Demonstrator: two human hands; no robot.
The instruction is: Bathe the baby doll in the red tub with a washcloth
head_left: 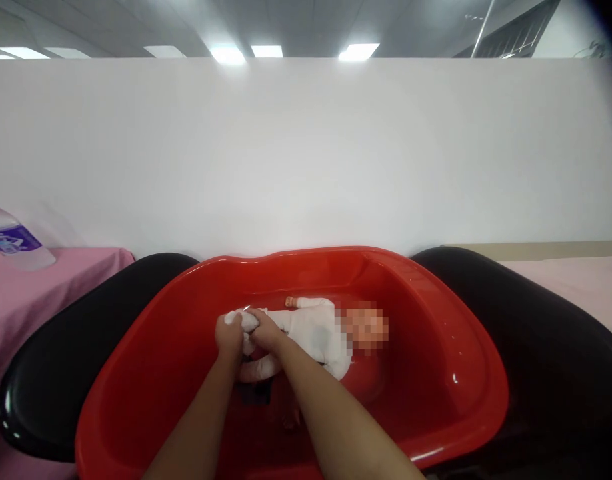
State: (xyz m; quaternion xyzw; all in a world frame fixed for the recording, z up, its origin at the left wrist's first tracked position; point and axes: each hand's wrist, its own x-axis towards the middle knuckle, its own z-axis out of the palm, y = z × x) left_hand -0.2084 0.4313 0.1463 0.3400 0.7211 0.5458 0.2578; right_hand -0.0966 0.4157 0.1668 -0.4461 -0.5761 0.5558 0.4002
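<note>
A baby doll [316,330] in a white bodysuit lies on its back inside a large red plastic tub [436,347], head to the right. My left hand [229,335] and my right hand [264,329] are both closed on the white fabric at the doll's leg end, close together near the tub's middle. The doll's other leg [259,369] sticks out below my right forearm. One small doll hand [291,301] shows at the top.
The red tub rests on a wider black basin [536,333]. A pink cloth-covered surface [16,300] lies to the left with a plastic water bottle [11,241] on it. A white partition wall [306,153] stands right behind.
</note>
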